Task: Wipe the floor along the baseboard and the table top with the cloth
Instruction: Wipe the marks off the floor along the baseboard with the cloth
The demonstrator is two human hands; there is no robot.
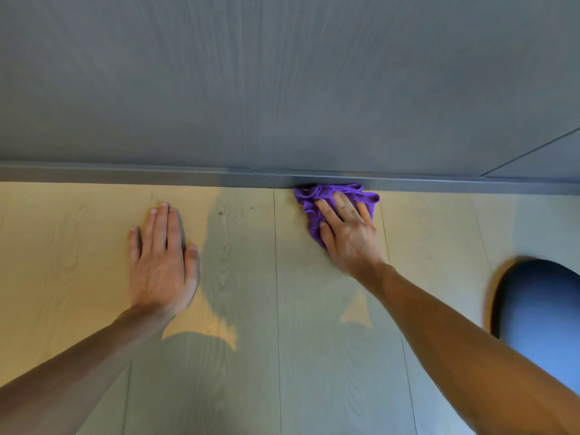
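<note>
A crumpled purple cloth (310,199) lies on the pale wooden floor (244,277), its far edge touching the grey baseboard (125,174). My right hand (348,233) presses flat on top of the cloth, fingers spread toward the baseboard. My left hand (161,259) rests palm down on the bare floor to the left, fingers together, holding nothing. No table is in view.
A grey wood-grain wall panel (282,73) rises above the baseboard, with a seam at the far right. A dark blue rounded object (539,306), blurred, sits at the right edge near my right forearm. A few small dark specks (221,212) mark the floor between my hands.
</note>
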